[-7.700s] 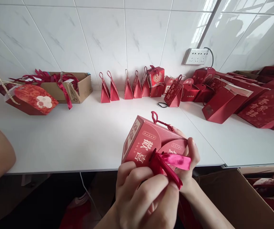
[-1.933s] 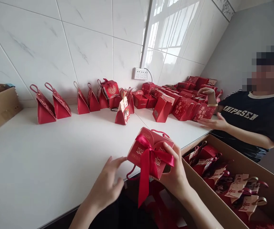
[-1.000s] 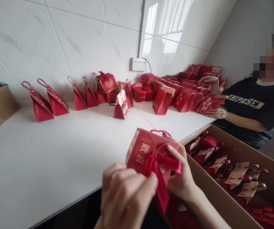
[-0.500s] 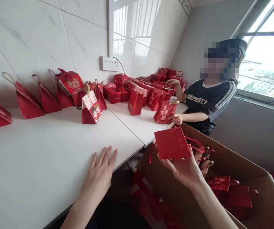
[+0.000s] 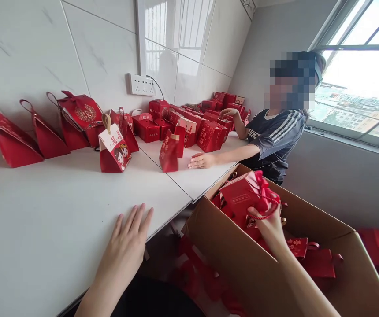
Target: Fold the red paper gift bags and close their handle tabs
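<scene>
My left hand (image 5: 128, 240) lies flat on the white table (image 5: 57, 220), near its front edge, fingers spread and holding nothing. My right hand (image 5: 269, 222) grips a red gift box (image 5: 240, 193) with a ribbon bow and a twisted cord handle. That box is tilted above the open cardboard carton (image 5: 239, 246). Several red gift boxes lie inside the carton, partly hidden by my forearm. On the table, a red and white gift box with cartoon figures (image 5: 115, 152) stands beyond my left hand.
Red gift boxes (image 5: 146, 127) crowd the table along the tiled wall. A co-worker (image 5: 275, 136) stands across the carton, one hand (image 5: 201, 160) beside a red box (image 5: 169, 152) on the table. A power strip (image 5: 141, 84) is on the wall. More red items lie under the table.
My right hand has turned the box over and brought it over the carton. The co-worker's red box has moved left across the table, and the hand now lies apart from it. My view has shifted slightly.
</scene>
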Demonstrator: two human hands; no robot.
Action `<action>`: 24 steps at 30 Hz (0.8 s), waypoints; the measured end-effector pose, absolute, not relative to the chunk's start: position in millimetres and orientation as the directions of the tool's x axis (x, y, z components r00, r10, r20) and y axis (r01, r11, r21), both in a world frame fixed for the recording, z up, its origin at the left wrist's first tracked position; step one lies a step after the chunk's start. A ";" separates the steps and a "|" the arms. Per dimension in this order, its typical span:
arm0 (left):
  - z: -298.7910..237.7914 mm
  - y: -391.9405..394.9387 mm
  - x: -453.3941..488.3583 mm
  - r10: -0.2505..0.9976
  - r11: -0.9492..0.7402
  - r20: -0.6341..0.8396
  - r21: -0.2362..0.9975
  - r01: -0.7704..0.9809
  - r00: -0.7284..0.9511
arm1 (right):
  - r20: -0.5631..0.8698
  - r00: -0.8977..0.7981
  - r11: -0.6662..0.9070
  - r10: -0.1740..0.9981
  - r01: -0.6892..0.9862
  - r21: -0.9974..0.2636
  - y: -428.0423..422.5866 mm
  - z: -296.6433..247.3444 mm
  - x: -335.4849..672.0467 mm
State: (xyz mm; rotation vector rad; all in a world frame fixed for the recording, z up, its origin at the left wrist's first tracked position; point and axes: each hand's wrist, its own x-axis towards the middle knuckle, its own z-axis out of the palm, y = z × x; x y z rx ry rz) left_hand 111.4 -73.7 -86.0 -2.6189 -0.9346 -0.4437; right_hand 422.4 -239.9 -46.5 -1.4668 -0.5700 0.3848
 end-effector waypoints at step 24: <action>-100.5 -68.5 96.4 0.598 -0.760 0.395 0.005 0.650 0.697 | 0.074 0.615 -0.467 0.785 0.666 -0.581 -287.8 -186.6 491.4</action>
